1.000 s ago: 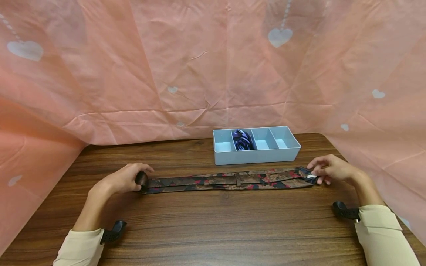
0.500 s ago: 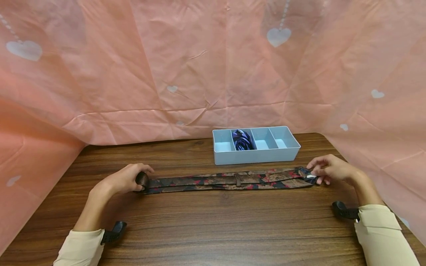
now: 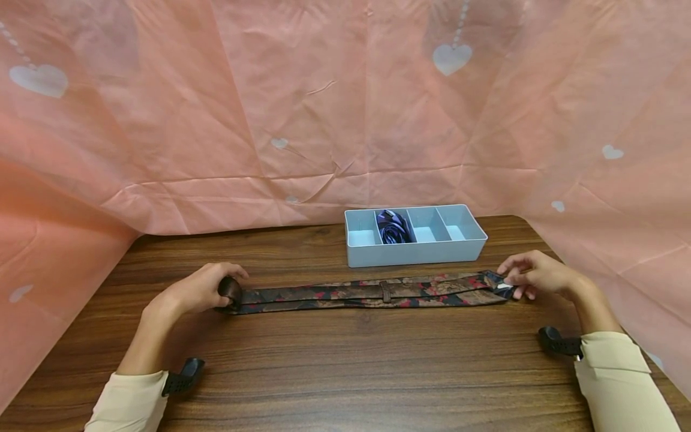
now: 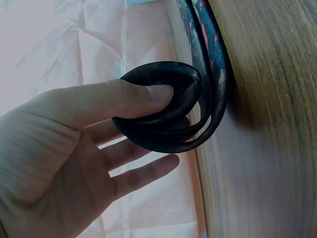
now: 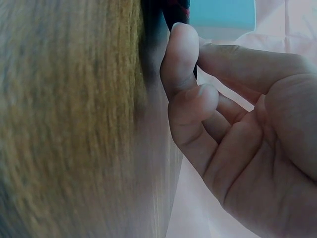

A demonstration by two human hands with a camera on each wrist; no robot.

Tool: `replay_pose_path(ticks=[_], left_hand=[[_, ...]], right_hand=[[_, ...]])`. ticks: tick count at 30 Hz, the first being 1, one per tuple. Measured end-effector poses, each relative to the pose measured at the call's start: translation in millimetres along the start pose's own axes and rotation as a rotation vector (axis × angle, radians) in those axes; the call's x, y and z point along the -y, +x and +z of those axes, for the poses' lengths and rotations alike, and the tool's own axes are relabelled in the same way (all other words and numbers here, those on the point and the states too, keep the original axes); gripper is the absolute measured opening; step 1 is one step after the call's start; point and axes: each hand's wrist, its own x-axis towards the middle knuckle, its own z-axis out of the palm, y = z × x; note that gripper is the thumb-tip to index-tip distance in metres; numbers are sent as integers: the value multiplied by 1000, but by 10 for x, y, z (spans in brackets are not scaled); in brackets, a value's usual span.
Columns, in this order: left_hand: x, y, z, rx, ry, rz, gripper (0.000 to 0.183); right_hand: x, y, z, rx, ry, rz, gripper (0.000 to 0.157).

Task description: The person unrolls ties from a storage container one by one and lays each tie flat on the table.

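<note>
- The patterned tie lies stretched across the desk in front of the divided tray, coiled at its left end and flat towards the right.
- Your left grip pinches the coil, thumb on its side; your right grip is narrow, pinching the far end beside the white label.
- The step in hand looks like rolling the tie up. Turn the coil in small, even twists, keeping its edges level.
- The turns show gaps in the left wrist view, so snug them before going further.
- Hold light tension from the right, enough to keep both layers aligned without pulling the coil loose.
- Against the frame from a second ago, little differs: your left thumb sits slightly higher at the coil; your right grip, the tray and the rolled blue tie inside it look unmoved.
</note>
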Motion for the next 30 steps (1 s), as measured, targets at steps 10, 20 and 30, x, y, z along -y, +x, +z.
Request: replay_pose_path(ticks=[10, 20, 30], left_hand=[[35, -14, -7, -9, -7, 9, 47], [64, -20, -16, -29, -24, 24, 50], [97, -67, -34, -74, -29, 68, 51]], right_hand=[[-4, 5, -1, 3, 5, 12, 27], [20, -6, 3, 3, 9, 20, 26], [24, -11, 0, 9, 12, 5, 27]])
